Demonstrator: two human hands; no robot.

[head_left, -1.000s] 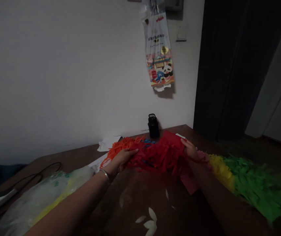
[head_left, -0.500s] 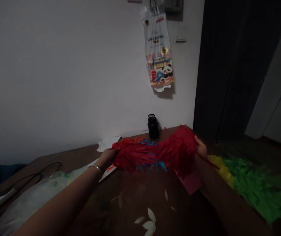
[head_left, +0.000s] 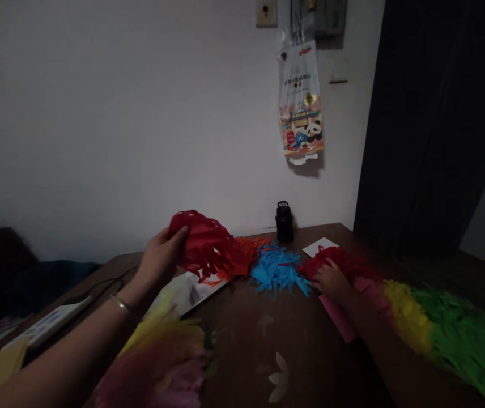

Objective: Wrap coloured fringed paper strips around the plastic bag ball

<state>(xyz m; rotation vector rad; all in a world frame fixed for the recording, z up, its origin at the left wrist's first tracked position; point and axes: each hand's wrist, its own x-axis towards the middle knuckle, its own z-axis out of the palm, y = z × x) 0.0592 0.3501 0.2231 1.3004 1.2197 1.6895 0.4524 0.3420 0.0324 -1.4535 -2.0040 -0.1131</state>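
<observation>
In the head view I see the left hand (head_left: 160, 258) pinching a thin red sheet of fringed paper (head_left: 202, 241) with its thumb and fingers, up over the brown table (head_left: 242, 345). The right hand (head_left: 331, 282) touches a bunch of red paper strips (head_left: 351, 262) on the table; I can't tell if its fingers grip them. Fluffy blue paper strips (head_left: 276, 269) lie between the hands. A little black bottle (head_left: 284, 222) stands behind, near the white wall (head_left: 119, 130).

Wall (head_left: 140, 124): pale, plain
Table (head_left: 242, 351): dark brown — pale leaf pattern (head_left: 279, 378)
Panel (head_left: 421, 124): tall, dark, at right
Light: dim — edges shadowy
</observation>
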